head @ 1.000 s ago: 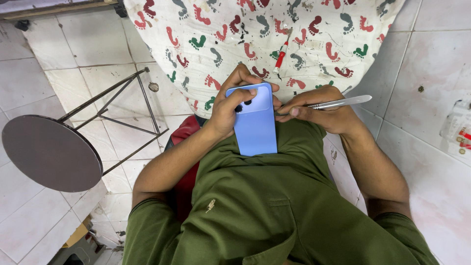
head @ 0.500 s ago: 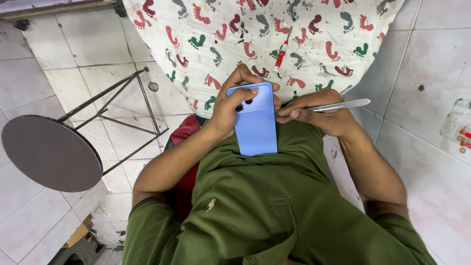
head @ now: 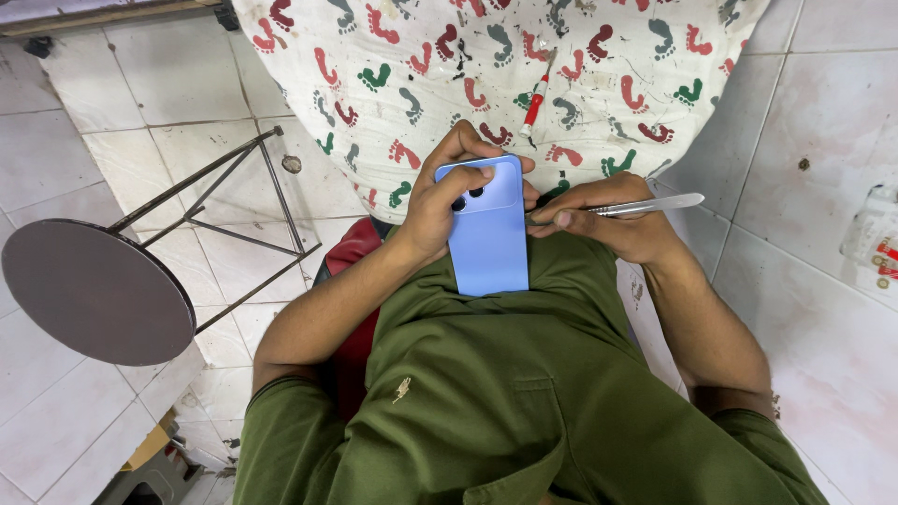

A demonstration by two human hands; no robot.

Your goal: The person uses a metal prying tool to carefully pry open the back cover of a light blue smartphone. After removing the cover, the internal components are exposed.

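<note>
A light blue smartphone (head: 488,232) stands upright against my green shirt, its back and camera lenses facing the camera. My left hand (head: 432,198) wraps around its upper left edge, fingers curled over the top. My right hand (head: 610,223) pinches a thin metal tool (head: 655,205) whose tip meets the phone's right edge, near the top. The tool's shaft points out to the right.
A white cloth with red, green and grey footprints (head: 505,84) covers the surface ahead, with a red-and-white pen (head: 534,103) lying on it. A round dark stool (head: 89,290) lies tipped over on the tiled floor at left. A red seat (head: 355,309) shows under my left arm.
</note>
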